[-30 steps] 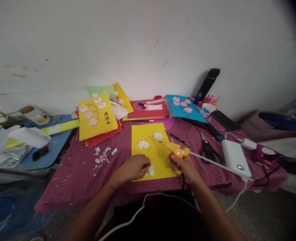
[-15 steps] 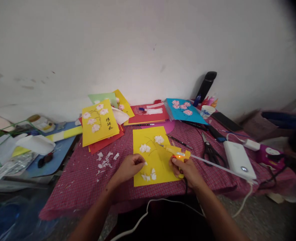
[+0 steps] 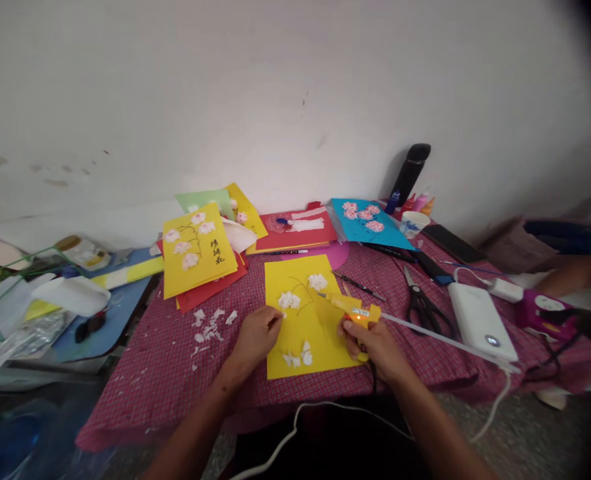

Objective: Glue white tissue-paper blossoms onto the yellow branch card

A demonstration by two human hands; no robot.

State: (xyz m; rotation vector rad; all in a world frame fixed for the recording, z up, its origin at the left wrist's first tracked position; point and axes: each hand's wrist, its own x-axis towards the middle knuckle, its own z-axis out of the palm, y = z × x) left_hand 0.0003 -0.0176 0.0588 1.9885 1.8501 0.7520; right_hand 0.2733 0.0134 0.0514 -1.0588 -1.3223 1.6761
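A yellow sheet (image 3: 300,340) lies in front of me, with drawn stems and two clusters of white paper petals (image 3: 289,300) glued near its top. My left hand (image 3: 261,331) is over its left edge, fingertips pinched on a small white paper piece (image 3: 284,315), mostly covered by the fingers. My right hand (image 3: 375,341) is wrapped round the handle of a yellow hot glue gun (image 3: 348,303). Its nozzle points left, close to the upper right cluster, and a long glue stick (image 3: 435,333) sticks out behind. Loose petals (image 3: 298,355) rest low on the sheet.
Torn white scraps (image 3: 210,330) lie left on the checked cloth (image 3: 165,373). Finished flower cards (image 3: 198,253) are stacked behind them. Black scissors (image 3: 420,303), a white power bank (image 3: 480,323) and a paper cup (image 3: 414,223) stand right. Another person's arm (image 3: 583,267) shows far right.
My left hand has shifted slightly up and left, its fingertips nearer the left flower cluster. The glue gun stays nearly where it was. Another person's arm has come into view at the right.
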